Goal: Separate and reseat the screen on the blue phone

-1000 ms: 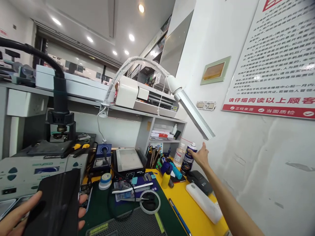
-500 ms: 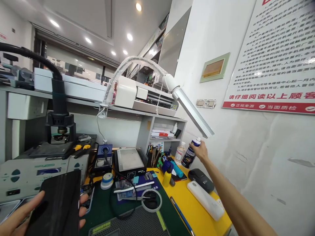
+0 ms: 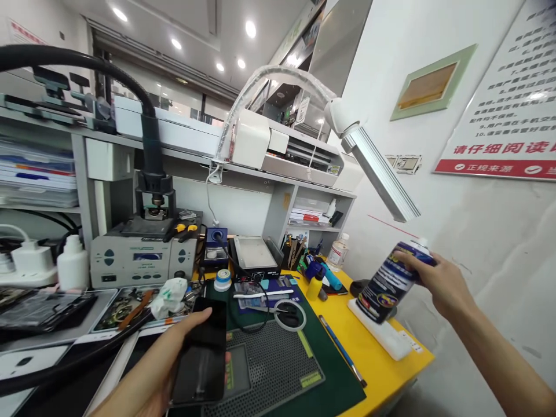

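My left hand (image 3: 163, 365) is closed around a black smartphone (image 3: 202, 356), its dark glossy face toward me, held over the near edge of a grey perforated mat (image 3: 269, 353). In my right hand (image 3: 443, 284) is a dark blue spray can (image 3: 391, 281) with a white top, gripped near its upper end and tilted. The can hangs above a long white block (image 3: 386, 336) on the yellow tabletop and partly covers it. A blue-handled brush (image 3: 343, 350) lies between the mat and that block.
Behind the mat stand a hot plate (image 3: 254, 255), a small blue-and-white jar (image 3: 222, 280) and a tape ring (image 3: 289, 315). A lamp head (image 3: 382, 174) slants down above the can. At left are a rework station (image 3: 143, 260) and a thick black hose (image 3: 78, 368).
My right hand has lifted the spray can off the back of the table and brought it nearer. The phone has shifted right, over the mat. The view has turned left.
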`<state>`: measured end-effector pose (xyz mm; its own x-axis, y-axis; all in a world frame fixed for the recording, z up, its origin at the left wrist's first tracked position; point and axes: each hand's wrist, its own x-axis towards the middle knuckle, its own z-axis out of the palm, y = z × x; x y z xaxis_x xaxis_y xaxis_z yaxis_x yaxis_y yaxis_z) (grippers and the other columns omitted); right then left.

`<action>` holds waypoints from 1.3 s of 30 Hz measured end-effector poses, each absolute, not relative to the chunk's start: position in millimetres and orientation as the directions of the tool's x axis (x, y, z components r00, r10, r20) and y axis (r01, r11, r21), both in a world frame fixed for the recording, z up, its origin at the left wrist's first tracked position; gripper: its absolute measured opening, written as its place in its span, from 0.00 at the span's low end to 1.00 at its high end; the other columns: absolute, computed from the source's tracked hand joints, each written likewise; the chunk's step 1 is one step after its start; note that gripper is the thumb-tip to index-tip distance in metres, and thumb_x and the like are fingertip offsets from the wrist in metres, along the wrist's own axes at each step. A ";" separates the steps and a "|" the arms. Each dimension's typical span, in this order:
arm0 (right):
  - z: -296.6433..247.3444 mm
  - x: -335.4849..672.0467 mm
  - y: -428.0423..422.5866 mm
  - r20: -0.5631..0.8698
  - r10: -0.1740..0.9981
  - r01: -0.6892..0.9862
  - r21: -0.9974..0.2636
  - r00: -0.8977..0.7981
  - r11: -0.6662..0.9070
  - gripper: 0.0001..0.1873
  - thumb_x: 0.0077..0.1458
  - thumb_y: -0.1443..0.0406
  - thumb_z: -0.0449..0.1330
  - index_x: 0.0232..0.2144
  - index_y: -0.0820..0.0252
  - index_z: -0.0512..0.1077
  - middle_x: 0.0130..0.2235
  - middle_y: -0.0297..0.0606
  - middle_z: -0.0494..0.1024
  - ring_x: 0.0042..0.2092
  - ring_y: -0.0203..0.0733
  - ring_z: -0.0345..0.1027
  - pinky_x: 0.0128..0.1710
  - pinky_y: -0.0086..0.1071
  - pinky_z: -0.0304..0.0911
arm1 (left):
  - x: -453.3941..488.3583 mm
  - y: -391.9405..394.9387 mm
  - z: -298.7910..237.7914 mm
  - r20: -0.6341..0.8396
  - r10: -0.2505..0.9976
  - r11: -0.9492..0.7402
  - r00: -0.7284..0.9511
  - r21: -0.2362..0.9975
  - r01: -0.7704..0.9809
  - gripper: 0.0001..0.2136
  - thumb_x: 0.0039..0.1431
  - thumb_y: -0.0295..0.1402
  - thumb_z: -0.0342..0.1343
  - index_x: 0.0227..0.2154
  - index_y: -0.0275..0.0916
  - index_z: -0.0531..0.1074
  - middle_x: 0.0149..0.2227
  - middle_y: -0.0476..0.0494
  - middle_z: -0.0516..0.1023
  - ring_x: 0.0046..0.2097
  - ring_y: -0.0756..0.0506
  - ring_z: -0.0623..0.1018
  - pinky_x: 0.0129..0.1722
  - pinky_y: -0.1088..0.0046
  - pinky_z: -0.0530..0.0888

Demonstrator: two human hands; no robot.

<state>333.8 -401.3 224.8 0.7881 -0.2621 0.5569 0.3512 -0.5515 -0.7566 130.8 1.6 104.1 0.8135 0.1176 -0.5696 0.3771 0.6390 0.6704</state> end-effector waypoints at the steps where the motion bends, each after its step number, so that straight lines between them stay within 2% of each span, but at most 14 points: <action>1: 220.3 319.6 -398.0 0.493 -0.233 0.326 -0.796 0.838 -0.511 0.21 0.46 0.53 0.71 0.38 0.60 0.78 0.36 0.44 0.83 0.37 0.53 0.78 0.30 0.39 0.76 | 130.3 -0.6 104.8 -0.571 0.141 0.637 0.809 0.678 0.367 0.24 0.53 0.48 0.62 0.46 0.37 0.71 0.35 0.38 0.83 0.33 0.34 0.82 0.36 0.55 0.80; 5: 199.6 272.5 -378.7 0.331 -0.096 0.266 -0.872 0.939 -0.410 0.27 0.42 0.50 0.72 0.41 0.59 0.77 0.39 0.47 0.83 0.40 0.59 0.78 0.34 0.42 0.76 | 131.7 -4.7 105.2 -0.532 0.103 0.635 0.840 0.686 0.357 0.20 0.54 0.41 0.63 0.47 0.39 0.70 0.40 0.38 0.83 0.41 0.34 0.82 0.39 0.58 0.80; 11: 180.3 225.7 -336.4 0.226 0.201 0.277 -0.919 0.953 -0.282 0.33 0.46 0.51 0.72 0.52 0.56 0.71 0.47 0.42 0.82 0.47 0.56 0.77 0.43 0.38 0.75 | 132.3 -6.1 105.9 -0.481 0.078 0.508 0.873 0.773 0.381 0.24 0.53 0.42 0.63 0.51 0.38 0.65 0.44 0.35 0.81 0.48 0.35 0.81 0.41 0.63 0.79; 13: 181.2 216.7 -320.7 0.244 0.263 0.307 -0.922 0.933 -0.237 0.34 0.47 0.53 0.72 0.54 0.55 0.69 0.49 0.40 0.81 0.48 0.54 0.76 0.44 0.37 0.75 | 131.7 -8.3 106.1 -0.437 0.254 0.226 0.863 0.894 0.387 0.28 0.55 0.47 0.59 0.53 0.37 0.60 0.42 0.36 0.81 0.46 0.35 0.82 0.38 0.63 0.79; 15: 182.6 211.6 -306.0 0.288 0.294 0.356 -0.910 0.911 -0.212 0.35 0.46 0.54 0.73 0.54 0.55 0.68 0.49 0.39 0.80 0.48 0.54 0.76 0.44 0.37 0.75 | 132.2 -7.9 103.8 -0.258 0.424 -0.191 0.868 0.911 0.364 0.30 0.57 0.52 0.53 0.54 0.35 0.58 0.29 0.42 0.80 0.36 0.34 0.83 0.37 0.60 0.77; 18: 179.6 210.0 -287.9 0.347 0.344 0.426 -0.885 0.872 -0.189 0.36 0.47 0.55 0.72 0.56 0.55 0.67 0.52 0.39 0.78 0.50 0.53 0.74 0.48 0.40 0.74 | 133.8 -1.2 98.1 -0.053 0.434 -0.557 0.900 0.769 0.314 0.25 0.58 0.51 0.50 0.48 0.34 0.65 0.17 0.49 0.72 0.26 0.32 0.80 0.40 0.55 0.74; 22: 166.5 212.7 -273.3 0.360 0.374 0.449 -0.875 0.855 -0.184 0.40 0.49 0.56 0.72 0.61 0.54 0.61 0.56 0.41 0.74 0.55 0.53 0.71 0.55 0.46 0.69 | 126.6 2.2 101.7 0.088 0.377 -0.776 0.922 0.573 0.262 0.13 0.57 0.43 0.51 0.29 0.38 0.71 0.29 0.28 0.78 0.39 0.22 0.79 0.40 0.48 0.69; 25: 157.9 215.2 -268.7 0.379 0.366 0.467 -0.863 0.850 -0.193 0.40 0.51 0.56 0.70 0.62 0.51 0.59 0.58 0.40 0.72 0.56 0.52 0.69 0.57 0.46 0.67 | 111.2 -15.0 125.1 0.180 0.292 -0.875 0.939 0.447 0.186 0.11 0.60 0.37 0.48 0.30 0.38 0.73 0.30 0.31 0.78 0.36 0.26 0.78 0.37 0.49 0.68; 26: 155.9 215.9 -267.9 0.395 0.361 0.484 -0.852 0.845 -0.199 0.40 0.51 0.56 0.70 0.62 0.50 0.59 0.59 0.40 0.72 0.57 0.51 0.69 0.58 0.46 0.67 | 106.5 -24.0 137.2 0.238 0.233 -0.902 0.943 0.415 0.119 0.12 0.63 0.36 0.45 0.32 0.41 0.74 0.32 0.36 0.78 0.37 0.31 0.78 0.37 0.54 0.69; 27: 154.5 216.4 -267.1 0.413 0.359 0.502 -0.840 0.837 -0.205 0.39 0.52 0.56 0.69 0.62 0.50 0.59 0.59 0.40 0.71 0.57 0.52 0.68 0.58 0.46 0.66 | 103.3 -33.6 150.8 0.433 0.123 -0.940 0.893 0.340 -0.036 0.13 0.65 0.35 0.44 0.34 0.41 0.74 0.34 0.38 0.78 0.36 0.36 0.77 0.36 0.59 0.69; 28: 153.4 216.7 -266.2 0.434 0.359 0.524 -0.825 0.827 -0.210 0.40 0.52 0.56 0.69 0.63 0.49 0.58 0.60 0.40 0.70 0.58 0.52 0.67 0.58 0.47 0.66 | 102.4 -43.0 165.4 0.642 -0.018 -0.957 0.766 0.212 -0.200 0.12 0.65 0.34 0.45 0.34 0.40 0.74 0.33 0.39 0.76 0.37 0.39 0.75 0.35 0.62 0.69; 30: 152.1 216.7 -264.3 0.489 0.355 0.580 -0.783 0.797 -0.224 0.42 0.53 0.57 0.68 0.65 0.47 0.55 0.62 0.39 0.66 0.60 0.52 0.65 0.60 0.47 0.64 | 108.5 -58.4 193.7 0.827 -0.209 -0.949 0.522 -0.043 -0.312 0.08 0.64 0.29 0.50 0.37 0.38 0.74 0.35 0.41 0.75 0.40 0.40 0.72 0.40 0.62 0.69; 34: 151.2 215.1 -260.9 0.586 0.355 0.680 -0.684 0.728 -0.265 0.41 0.56 0.58 0.65 0.67 0.41 0.51 0.66 0.35 0.61 0.62 0.53 0.61 0.61 0.48 0.62 | 142.0 -70.9 229.8 0.720 -0.418 -0.908 0.554 -0.321 -0.268 0.07 0.63 0.28 0.50 0.38 0.36 0.72 0.40 0.38 0.75 0.44 0.37 0.71 0.41 0.58 0.68; 39: 148.8 213.6 -262.6 0.615 0.379 0.717 -0.651 0.691 -0.250 0.37 0.58 0.60 0.64 0.66 0.41 0.54 0.63 0.36 0.65 0.59 0.52 0.66 0.59 0.46 0.64 | 170.5 -73.7 237.1 0.635 -0.536 -0.844 0.556 -0.419 -0.334 0.08 0.65 0.29 0.48 0.32 0.36 0.70 0.32 0.43 0.76 0.39 0.40 0.72 0.38 0.59 0.66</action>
<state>213.6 -262.6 148.8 0.6912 0.3792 0.6152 0.7166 -0.2504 -0.6509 170.5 -73.7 237.1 0.5561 -0.5357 0.6355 -0.3340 -0.8442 -0.4193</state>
